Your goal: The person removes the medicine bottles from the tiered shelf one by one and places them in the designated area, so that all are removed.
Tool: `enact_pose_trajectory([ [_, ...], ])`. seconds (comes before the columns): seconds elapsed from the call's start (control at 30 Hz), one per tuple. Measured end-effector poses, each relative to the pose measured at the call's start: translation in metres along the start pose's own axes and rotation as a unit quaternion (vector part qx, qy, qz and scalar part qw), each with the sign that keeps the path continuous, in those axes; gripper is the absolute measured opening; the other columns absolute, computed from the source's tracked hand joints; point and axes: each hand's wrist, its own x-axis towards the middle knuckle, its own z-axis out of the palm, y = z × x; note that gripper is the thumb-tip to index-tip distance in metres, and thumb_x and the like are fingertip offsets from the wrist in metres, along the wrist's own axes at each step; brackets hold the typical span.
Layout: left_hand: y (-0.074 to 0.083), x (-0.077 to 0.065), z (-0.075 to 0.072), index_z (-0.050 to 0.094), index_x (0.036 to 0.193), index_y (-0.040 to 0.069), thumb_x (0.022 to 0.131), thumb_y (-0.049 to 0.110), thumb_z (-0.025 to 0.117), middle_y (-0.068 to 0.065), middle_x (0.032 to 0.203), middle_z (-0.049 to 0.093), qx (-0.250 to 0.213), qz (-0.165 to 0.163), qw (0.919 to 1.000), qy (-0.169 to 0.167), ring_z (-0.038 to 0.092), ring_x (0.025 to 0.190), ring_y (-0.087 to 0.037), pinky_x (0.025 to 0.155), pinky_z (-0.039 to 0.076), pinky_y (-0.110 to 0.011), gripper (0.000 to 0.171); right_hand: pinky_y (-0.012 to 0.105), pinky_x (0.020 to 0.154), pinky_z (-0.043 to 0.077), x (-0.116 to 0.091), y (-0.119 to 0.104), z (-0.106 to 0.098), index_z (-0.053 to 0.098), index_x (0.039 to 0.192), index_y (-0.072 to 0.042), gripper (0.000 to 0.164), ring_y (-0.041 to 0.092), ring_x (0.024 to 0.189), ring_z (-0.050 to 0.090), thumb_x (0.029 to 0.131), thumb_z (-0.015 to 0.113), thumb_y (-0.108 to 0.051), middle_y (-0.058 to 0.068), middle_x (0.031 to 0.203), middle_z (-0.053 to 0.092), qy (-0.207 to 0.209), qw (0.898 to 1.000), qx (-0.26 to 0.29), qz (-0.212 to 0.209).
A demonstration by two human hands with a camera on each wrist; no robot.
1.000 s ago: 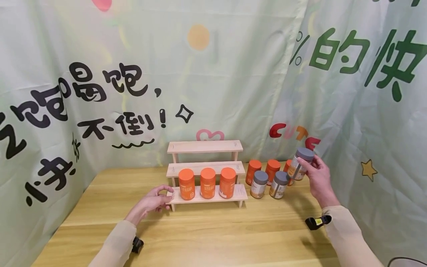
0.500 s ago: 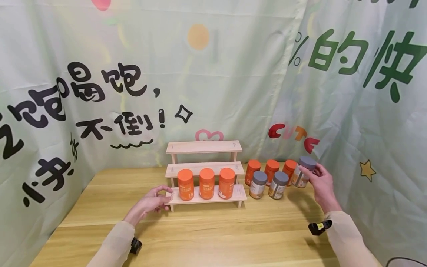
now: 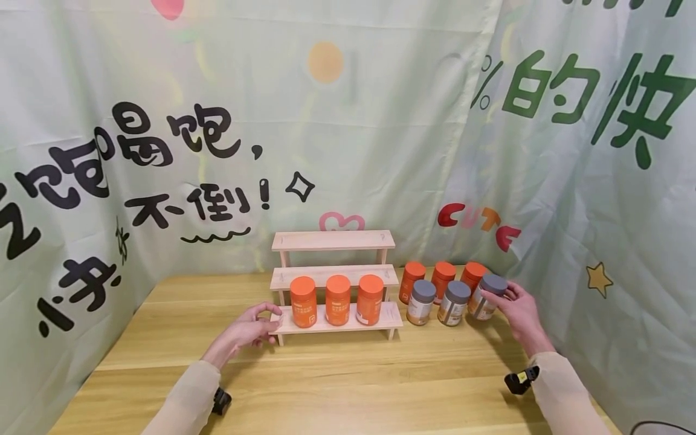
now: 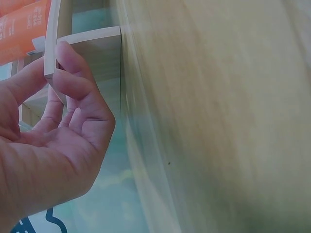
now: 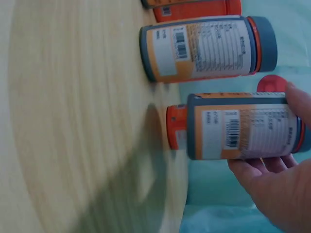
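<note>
My right hand (image 3: 519, 314) grips a grey-lidded jar (image 3: 486, 297) near its lid, at the right end of a row with two similar jars (image 3: 421, 303). In the right wrist view, the held jar (image 5: 243, 127) appears slightly above the tabletop, its base apart from its shadow. Behind that row stand three orange jars (image 3: 411, 283), partly hidden. My left hand (image 3: 250, 326) pinches the left end of the lowest board of a three-tier wooden display shelf (image 3: 333, 240). The left wrist view shows thumb and fingers around the board's corner (image 4: 51, 63). Three orange jars (image 3: 338, 302) stand upright on that lowest tier.
The wooden table (image 3: 348, 380) spreads in front of the shelf and jars. Printed cloth (image 3: 380, 121) hangs behind and at both sides. The middle and top tiers sit behind the orange jars.
My right hand has lowered the grey-lidded jar from above the back orange jars toward the table, bringing it beside the other two grey-lidded jars. My left hand stays at the shelf.
</note>
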Motion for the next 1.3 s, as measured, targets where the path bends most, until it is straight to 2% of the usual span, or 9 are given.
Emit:
enact_pose_trajectory([
  [0.13, 0.001, -0.001, 0.0, 0.051, 0.122, 0.012, 0.094, 0.02, 0.065, -0.004, 0.078, 0.061, -0.002, 0.002, 1.0, -0.002, 0.064, 0.066, -0.017, 0.052, 0.042, -0.026, 0.032, 0.004, 0.077, 0.042, 0.001, 0.004, -0.002, 0.022, 0.152, 0.002, 0.089, -0.014, 0.095, 0.044, 0.089, 0.071, -0.037, 0.022, 0.151, 0.038, -0.027, 0.999, -0.036, 0.007],
  [0.27, 0.002, -0.001, 0.0, 0.05, 0.123, 0.011, 0.095, 0.02, 0.064, -0.005, 0.078, 0.061, -0.001, 0.006, 1.0, -0.005, 0.064, 0.066, -0.017, 0.052, 0.041, -0.027, 0.033, 0.003, 0.078, 0.04, 0.003, 0.01, -0.004, 0.016, 0.154, 0.001, 0.093, 0.008, 0.119, 0.048, 0.09, 0.07, -0.037, 0.027, 0.156, 0.028, -0.053, 0.997, -0.051, 0.01],
  [0.37, 0.003, -0.001, 0.0, 0.05, 0.123, 0.011, 0.095, 0.019, 0.064, -0.005, 0.078, 0.061, -0.001, 0.007, 1.0, -0.005, 0.064, 0.066, -0.017, 0.052, 0.041, -0.027, 0.032, 0.003, 0.079, 0.04, 0.004, 0.013, -0.004, 0.011, 0.155, 0.002, 0.096, 0.029, 0.135, 0.039, 0.09, 0.071, -0.036, 0.028, 0.156, 0.026, -0.068, 0.996, -0.059, 0.006],
  [0.43, 0.003, -0.002, 0.001, 0.051, 0.123, 0.011, 0.095, 0.019, 0.064, -0.005, 0.078, 0.061, -0.002, 0.005, 1.0, -0.005, 0.064, 0.066, -0.017, 0.052, 0.041, -0.027, 0.032, 0.003, 0.078, 0.04, 0.004, 0.015, -0.004, 0.01, 0.155, 0.003, 0.096, 0.035, 0.139, 0.034, 0.09, 0.071, -0.036, 0.028, 0.156, 0.026, -0.073, 0.995, -0.061, 0.004],
  [0.53, 0.004, -0.002, 0.001, 0.051, 0.122, 0.012, 0.094, 0.02, 0.065, -0.005, 0.078, 0.061, -0.001, 0.002, 1.0, -0.003, 0.064, 0.066, -0.017, 0.052, 0.042, -0.027, 0.032, 0.008, 0.085, 0.042, 0.005, 0.016, -0.004, 0.01, 0.154, 0.003, 0.095, 0.036, 0.139, 0.032, 0.091, 0.07, -0.036, 0.028, 0.157, 0.025, -0.075, 0.995, -0.064, 0.009],
  [0.6, 0.003, -0.002, 0.001, 0.052, 0.122, 0.012, 0.094, 0.02, 0.065, -0.005, 0.078, 0.062, 0.0, 0.002, 1.0, -0.002, 0.064, 0.066, -0.018, 0.053, 0.042, -0.027, 0.031, 0.019, 0.1, 0.043, 0.005, 0.016, -0.005, 0.009, 0.155, 0.003, 0.095, 0.037, 0.141, 0.031, 0.092, 0.068, -0.036, 0.028, 0.157, 0.023, -0.078, 0.995, -0.064, 0.014],
  [0.67, 0.003, -0.002, 0.001, 0.051, 0.122, 0.012, 0.094, 0.02, 0.065, -0.005, 0.078, 0.061, 0.003, 0.005, 1.0, -0.002, 0.064, 0.066, -0.018, 0.053, 0.042, -0.027, 0.032, 0.036, 0.112, 0.037, 0.006, 0.016, -0.005, 0.006, 0.155, 0.003, 0.096, 0.04, 0.144, 0.027, 0.093, 0.067, -0.036, 0.028, 0.158, 0.02, -0.083, 0.994, -0.063, 0.018],
  [0.77, 0.003, -0.003, 0.001, 0.051, 0.122, 0.012, 0.095, 0.02, 0.065, -0.005, 0.078, 0.06, 0.003, 0.008, 1.0, 0.0, 0.064, 0.067, -0.018, 0.053, 0.042, -0.027, 0.032, 0.054, 0.116, 0.024, 0.008, 0.016, -0.006, 0.001, 0.155, 0.003, 0.099, 0.044, 0.145, 0.022, 0.093, 0.067, -0.037, 0.03, 0.159, 0.014, -0.088, 0.994, -0.058, 0.02],
  [1.3, 0.003, -0.005, 0.003, 0.051, 0.124, 0.011, 0.095, 0.019, 0.064, -0.006, 0.08, 0.062, 0.004, 0.012, 0.9999, 0.004, 0.063, 0.067, -0.019, 0.052, 0.041, -0.028, 0.032, 0.056, 0.116, 0.024, 0.01, 0.017, -0.007, 0.002, 0.155, 0.003, 0.096, 0.044, 0.145, 0.023, 0.094, 0.066, -0.037, 0.031, 0.158, 0.016, -0.087, 0.994, -0.053, 0.027],
])
